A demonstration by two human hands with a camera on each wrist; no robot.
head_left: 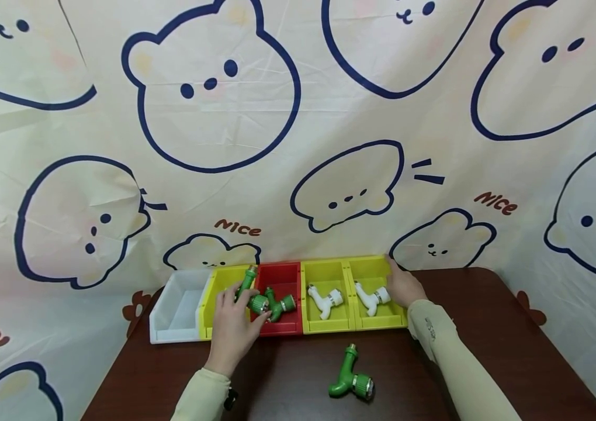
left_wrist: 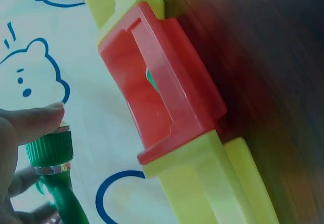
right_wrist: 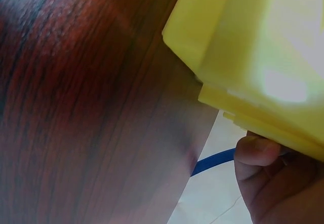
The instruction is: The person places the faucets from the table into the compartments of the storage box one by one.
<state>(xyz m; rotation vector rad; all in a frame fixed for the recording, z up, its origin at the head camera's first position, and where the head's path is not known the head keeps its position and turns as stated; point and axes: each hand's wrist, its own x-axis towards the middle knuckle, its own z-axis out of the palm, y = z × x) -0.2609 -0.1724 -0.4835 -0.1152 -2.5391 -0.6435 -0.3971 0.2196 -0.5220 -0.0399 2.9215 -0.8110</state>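
Note:
My left hand pinches a green plastic tap with a ribbed knob, above the border of the left yellow bin and the red bin. In the left wrist view the thumb presses near the knob of that tap. Another green tap lies inside the red bin. At the far right, my right hand grips the side of the end yellow bin; the right wrist view has curled fingers against its edge. Some fingertips are hidden there.
White taps lie in the two right yellow bins, one beside the other. A white bin ends the row on the left. One more green tap lies on the dark wooden table. A printed cloth hangs behind.

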